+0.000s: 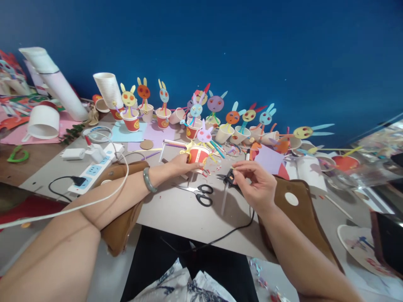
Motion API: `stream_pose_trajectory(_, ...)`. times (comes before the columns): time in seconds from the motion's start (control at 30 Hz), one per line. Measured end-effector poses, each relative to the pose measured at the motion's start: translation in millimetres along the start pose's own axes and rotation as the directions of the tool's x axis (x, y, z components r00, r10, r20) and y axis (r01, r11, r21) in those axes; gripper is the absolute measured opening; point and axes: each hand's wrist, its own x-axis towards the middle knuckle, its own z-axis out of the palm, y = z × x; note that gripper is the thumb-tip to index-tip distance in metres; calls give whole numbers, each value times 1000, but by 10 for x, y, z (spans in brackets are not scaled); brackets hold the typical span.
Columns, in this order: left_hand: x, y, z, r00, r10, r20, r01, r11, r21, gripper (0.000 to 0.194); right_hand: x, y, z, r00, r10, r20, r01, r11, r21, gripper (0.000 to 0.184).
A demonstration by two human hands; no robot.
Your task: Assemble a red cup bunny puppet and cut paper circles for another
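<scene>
My left hand (181,165) is closed around a red paper cup (199,155), tilted over the table. A pink paper rabbit head (205,135) rises from this cup, and yellow paper pieces show at its sides. To the right, my right hand (255,182) has its thumb and forefinger pinched together; what is between them is too small to make out. Just beside those fingertips is a black hot glue gun (230,178) with a clear stick (224,200) at it, partly hidden by the hand. Black-handled scissors (201,195) lie between my hands.
Several paper cups with rabbit figures (130,121) line the wall. A white power strip (97,167) and charging cable lie left. Brown cushions (299,209) rest near both forearms. A black cord (233,230) crosses the table's front edge. Paper scraps and a purple sheet (269,159) lie behind.
</scene>
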Motion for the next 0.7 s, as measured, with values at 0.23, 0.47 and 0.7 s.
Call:
stream_pose_trajectory(0.23, -29, 146, -15, 990, -113, 80, 87, 959, 271, 49, -26, 49, -2, 988, 139, 61, -142, 988, 52, 12)
stream_pose_trajectory(0.47, -48, 212, -29, 994, -109, 13, 87, 853, 515, 58, -10, 100, -6, 930, 355, 96, -365, 924, 116, 25)
stream_pose_trajectory(0.7, -102, 291, -61, 996, -80, 30, 45, 793, 608, 58, -12, 116, -32, 910, 402, 104, -414, 899, 146, 33)
